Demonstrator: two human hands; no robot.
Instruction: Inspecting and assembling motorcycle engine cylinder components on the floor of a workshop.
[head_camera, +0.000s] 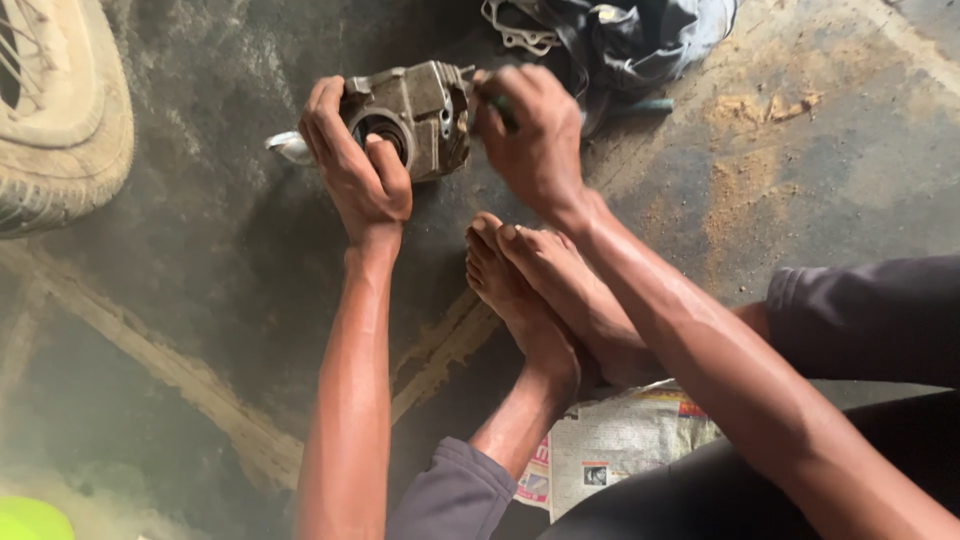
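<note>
Where the dusty concrete floor (800, 150) fills the view, one worn tyre (60, 120) lies at the upper left, and one dark cloth bundle (620, 40) sits at the top with a pale gasket (515, 35) on its edge. One sheet of newspaper (620, 440) lies under the seated person's legs, whose two bare feet (540, 290) are crossed just below the work. One grey metal housing (415, 115) is held just above the floor, between both hands. The left hand (355, 165) clamps the housing's left side, thumb laid over its round bore. The right hand (535, 130) is closed on a thin green-handled tool (640, 104) pressed at the housing's right edge; its tip is hidden. A shiny metal piece (288, 147) shows behind the left hand. Judged from this, the step in hand is working a fastener or seam on the housing; the next move calls for a steady left hold while the tool turns or pries.
</note>
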